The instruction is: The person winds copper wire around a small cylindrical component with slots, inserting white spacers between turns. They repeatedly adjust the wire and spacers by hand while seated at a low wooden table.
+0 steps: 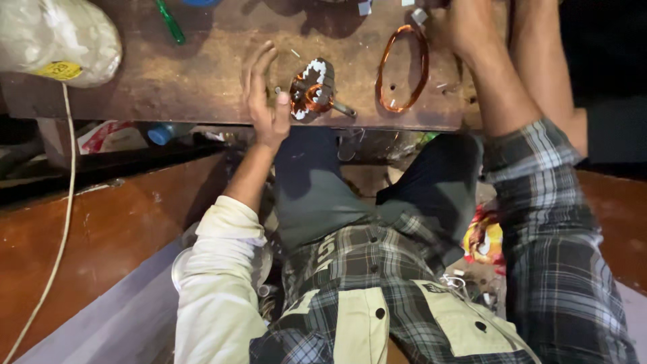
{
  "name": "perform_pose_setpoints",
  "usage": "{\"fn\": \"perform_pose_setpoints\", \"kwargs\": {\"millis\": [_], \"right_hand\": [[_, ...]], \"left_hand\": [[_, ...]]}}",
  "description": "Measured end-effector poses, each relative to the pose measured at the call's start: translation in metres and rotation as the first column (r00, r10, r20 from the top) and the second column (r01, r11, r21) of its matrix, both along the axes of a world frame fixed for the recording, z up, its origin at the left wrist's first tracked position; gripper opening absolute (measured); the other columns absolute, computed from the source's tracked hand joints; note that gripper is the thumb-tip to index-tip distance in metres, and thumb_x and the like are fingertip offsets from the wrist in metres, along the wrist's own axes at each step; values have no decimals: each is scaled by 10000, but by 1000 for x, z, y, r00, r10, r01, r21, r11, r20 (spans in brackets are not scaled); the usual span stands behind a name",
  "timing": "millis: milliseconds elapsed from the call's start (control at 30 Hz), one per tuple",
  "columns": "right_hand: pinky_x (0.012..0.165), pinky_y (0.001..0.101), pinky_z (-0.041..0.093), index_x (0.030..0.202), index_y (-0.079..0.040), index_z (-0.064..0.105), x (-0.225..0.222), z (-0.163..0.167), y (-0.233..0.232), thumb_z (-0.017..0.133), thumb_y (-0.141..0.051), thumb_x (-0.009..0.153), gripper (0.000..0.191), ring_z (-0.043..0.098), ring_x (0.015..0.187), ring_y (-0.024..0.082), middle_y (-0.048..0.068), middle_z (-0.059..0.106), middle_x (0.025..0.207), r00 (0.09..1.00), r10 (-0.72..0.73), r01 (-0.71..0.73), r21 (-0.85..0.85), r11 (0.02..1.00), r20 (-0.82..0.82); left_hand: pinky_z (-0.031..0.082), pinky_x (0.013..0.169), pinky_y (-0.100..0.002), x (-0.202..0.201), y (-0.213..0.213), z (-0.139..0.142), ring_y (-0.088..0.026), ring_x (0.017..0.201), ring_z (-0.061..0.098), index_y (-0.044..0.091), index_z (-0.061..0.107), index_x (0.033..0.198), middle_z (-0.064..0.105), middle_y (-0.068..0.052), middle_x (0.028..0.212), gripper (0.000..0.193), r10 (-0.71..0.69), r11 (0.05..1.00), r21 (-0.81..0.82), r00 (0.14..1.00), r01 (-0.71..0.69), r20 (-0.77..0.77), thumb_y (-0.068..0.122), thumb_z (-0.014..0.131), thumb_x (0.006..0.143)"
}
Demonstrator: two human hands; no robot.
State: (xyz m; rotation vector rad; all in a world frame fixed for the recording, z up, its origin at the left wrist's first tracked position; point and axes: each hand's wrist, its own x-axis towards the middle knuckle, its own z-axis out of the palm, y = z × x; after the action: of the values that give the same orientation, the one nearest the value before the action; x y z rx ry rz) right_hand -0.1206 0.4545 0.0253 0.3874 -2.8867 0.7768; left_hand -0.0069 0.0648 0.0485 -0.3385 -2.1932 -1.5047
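While resting edge-down on the worn wooden bench point(202, 81) with fingers spread wide and holding nothing, left hand point(265, 94) lying just beside the copper-wound stator point(312, 89) near the front edge, right hand point(465, 30) reaching farther back past the loose copper coil point(403, 67), grip impossible to tell.

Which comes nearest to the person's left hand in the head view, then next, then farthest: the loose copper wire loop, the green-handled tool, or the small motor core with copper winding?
From the left hand:
1. Motor core, just right of the hand.
2. Green-handled tool, up and left, at the board's far edge.
3. Copper wire loop, farther right, near the right hand.
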Motion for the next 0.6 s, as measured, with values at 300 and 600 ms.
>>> {"fn": "perform_pose_setpoints", "kwargs": {"millis": [300,600], "right_hand": [[669,462,554,997,-130,791,-47,45,-49,778,-99,841,160,711,815,332,159,740,909,961,101,-143,151,978,257],[716,490,527,1041,-74,763,-16,66,-62,825,-94,801,249,664,843,423,178,664,934,979,136,-131,43,990,-149]], "left_hand": [[367,1248,-505,0,-2,6,-374,1393,554,10,592,1386,602,-195,1441,614,90,994,-64,996,-90,-11,511,468,1053],[365,1201,-509,2,-1,-1,-380,1360,557,19,602,1353,614,-188,1412,588,80,993,-78,996,-83,-36,504,461,1050]]}}
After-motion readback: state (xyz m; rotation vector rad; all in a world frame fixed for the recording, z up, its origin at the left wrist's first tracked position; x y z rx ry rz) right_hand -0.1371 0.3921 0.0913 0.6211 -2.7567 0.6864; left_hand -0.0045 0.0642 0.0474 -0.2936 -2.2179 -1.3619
